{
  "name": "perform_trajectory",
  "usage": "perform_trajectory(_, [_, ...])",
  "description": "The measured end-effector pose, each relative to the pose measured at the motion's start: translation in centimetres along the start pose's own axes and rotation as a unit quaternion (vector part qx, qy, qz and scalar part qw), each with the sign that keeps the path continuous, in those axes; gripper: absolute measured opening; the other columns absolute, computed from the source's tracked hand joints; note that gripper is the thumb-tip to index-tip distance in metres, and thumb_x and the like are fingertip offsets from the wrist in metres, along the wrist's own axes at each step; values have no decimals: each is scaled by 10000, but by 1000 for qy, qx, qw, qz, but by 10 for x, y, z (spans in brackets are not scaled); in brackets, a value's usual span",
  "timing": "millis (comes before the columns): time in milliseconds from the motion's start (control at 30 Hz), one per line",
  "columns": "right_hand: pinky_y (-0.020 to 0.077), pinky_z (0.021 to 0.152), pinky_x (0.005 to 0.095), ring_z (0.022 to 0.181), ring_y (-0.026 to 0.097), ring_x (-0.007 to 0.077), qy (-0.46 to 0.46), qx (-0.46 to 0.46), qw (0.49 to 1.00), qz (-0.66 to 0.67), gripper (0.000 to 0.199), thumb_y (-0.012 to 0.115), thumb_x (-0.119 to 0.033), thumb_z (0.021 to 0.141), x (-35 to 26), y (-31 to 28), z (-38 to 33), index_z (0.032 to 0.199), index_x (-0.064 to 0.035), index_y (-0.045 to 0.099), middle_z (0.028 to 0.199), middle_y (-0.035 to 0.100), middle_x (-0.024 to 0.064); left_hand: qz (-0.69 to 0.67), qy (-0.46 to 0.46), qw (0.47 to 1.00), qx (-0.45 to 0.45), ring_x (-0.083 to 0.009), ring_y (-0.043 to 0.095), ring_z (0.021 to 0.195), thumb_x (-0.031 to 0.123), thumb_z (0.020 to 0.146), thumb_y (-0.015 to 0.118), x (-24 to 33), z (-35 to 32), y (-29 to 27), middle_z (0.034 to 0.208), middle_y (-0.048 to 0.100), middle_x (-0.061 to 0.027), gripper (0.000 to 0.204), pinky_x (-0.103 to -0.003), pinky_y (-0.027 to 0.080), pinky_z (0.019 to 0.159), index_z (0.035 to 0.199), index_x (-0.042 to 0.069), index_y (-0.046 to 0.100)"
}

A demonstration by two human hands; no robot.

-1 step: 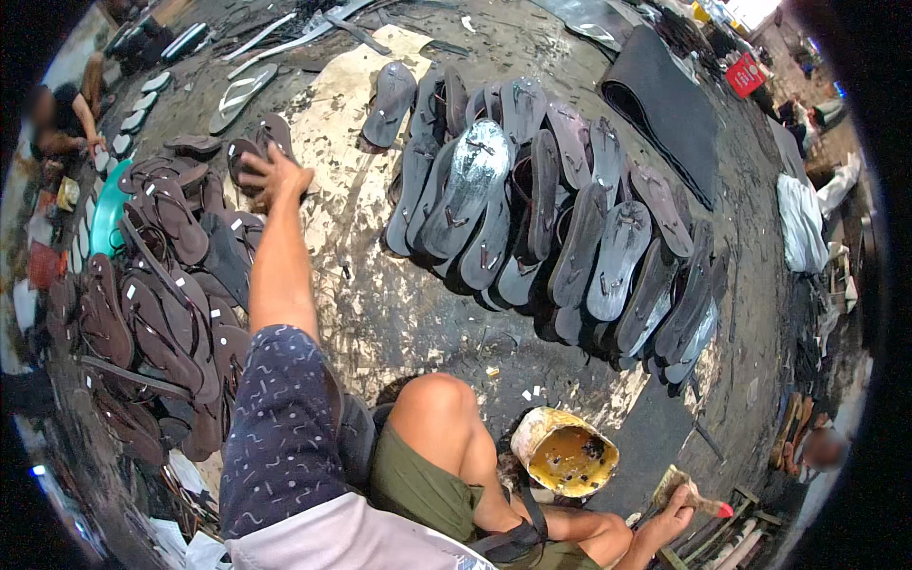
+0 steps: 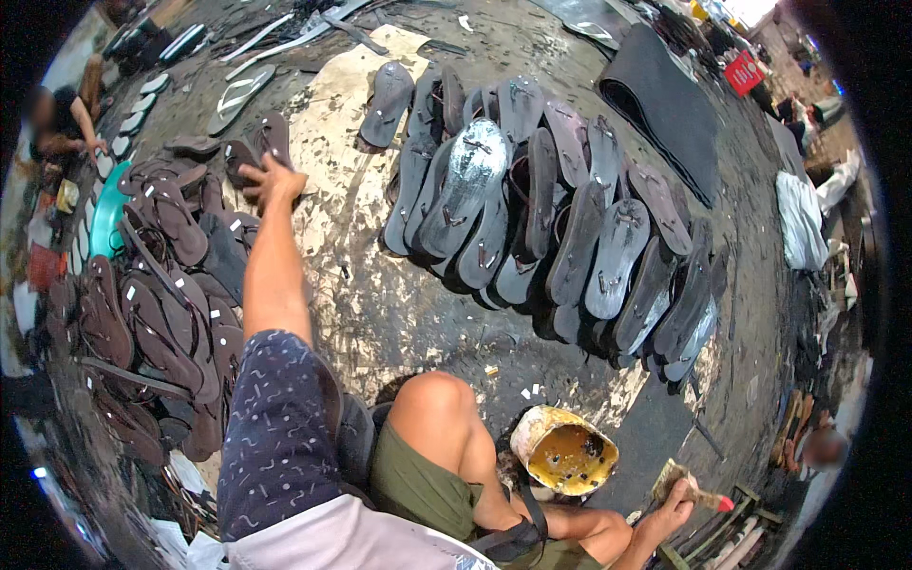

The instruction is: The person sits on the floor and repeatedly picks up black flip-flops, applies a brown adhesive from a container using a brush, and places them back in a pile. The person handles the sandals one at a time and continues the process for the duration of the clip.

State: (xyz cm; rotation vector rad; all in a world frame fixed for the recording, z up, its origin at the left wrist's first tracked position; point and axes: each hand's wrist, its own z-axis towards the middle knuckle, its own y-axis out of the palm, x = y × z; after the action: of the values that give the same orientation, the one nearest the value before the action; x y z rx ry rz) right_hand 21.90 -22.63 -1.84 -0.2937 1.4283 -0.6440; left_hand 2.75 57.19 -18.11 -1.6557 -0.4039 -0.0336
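Note:
My left arm stretches forward, and my left hand has its fingers spread beside a pair of dark brown flip-flops. Whether the fingertips touch them I cannot tell. Low on the right, my right hand is closed round a paintbrush with a red handle tip and stained bristles. Left of the brush stands a tilted pot, its inside coated yellow with dark specks. In front of me lies a crowded block of dark flip-flop soles, overlapping in rows; one sole shines wet and pale.
A heap of brown flip-flops fills the left side, beside a teal curved object. Behind the soles lies a folded black rubber sheet. Another person sits at the far left. White cloth hangs at the right.
My left hand has shifted very slightly to the left and toward me, fingers still spread. My right hand with the paintbrush has hardly moved.

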Motion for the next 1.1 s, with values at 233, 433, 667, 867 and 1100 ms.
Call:
perform_trajectory(233, [447, 784, 250, 862, 538, 83, -16, -31, 999, 34, 340, 658, -312, 1005, -29, 22, 2, 1125, 5, 639, 974, 616, -3, -148, 335, 929, 53, -430, 404, 1391, 204, 880, 551, -110, -19, -63, 1465, 440, -282, 568, -441, 325, 1157, 1385, -53, 503])
perform_trajectory(433, [475, 923, 291, 1013, 596, 121, 74, -110, 991, -11, 308, 631, -257, 1019, 7, 24, -12, 1177, 6, 665, 1109, 665, 34, -35, 449, 881, -146, -402, 332, 1467, 50, 834, 501, -210, -235, -222, 1577, 357, -219, 571, -442, 245, 1202, 1404, 16, 516])
perform_trajectory(667, [478, 994, 329, 1104, 628, 170, -90, -238, 966, 49, 259, 663, -142, 979, 19, 50, -36, 1191, 5, 688, 1180, 702, 84, 5, 419, 902, -102, -318, 173, 1548, 310, 1065, 491, -286, -324, -276, 1682, 155, -166, 687, -441, 180, 1230, 1633, 143, 143])
perform_trajectory(867, [475, 866, 420, 998, 652, 277, -259, -308, 909, -108, 257, 745, -317, 877, 19, 86, -58, 1074, -152, 756, 984, 740, 70, -156, 515, 842, 44, -326, 249, 1518, -57, 943, 528, -221, -407, -242, 1690, 30, -185, 884, -431, 354, 1163, 1621, 79, -22])
perform_trajectory(1100, [550, 797, 388, 910, 679, 224, -163, -185, 893, 376, 312, 842, -111, 804, 3, 51, -48, 1097, -112, 731, 1024, 730, 74, -43, 557, 829, -6, -408, 295, 1423, 142, 923, 640, -243, -451, -191, 1661, 126, -247, 504, -480, 288, 1146, 1402, 6, 565])
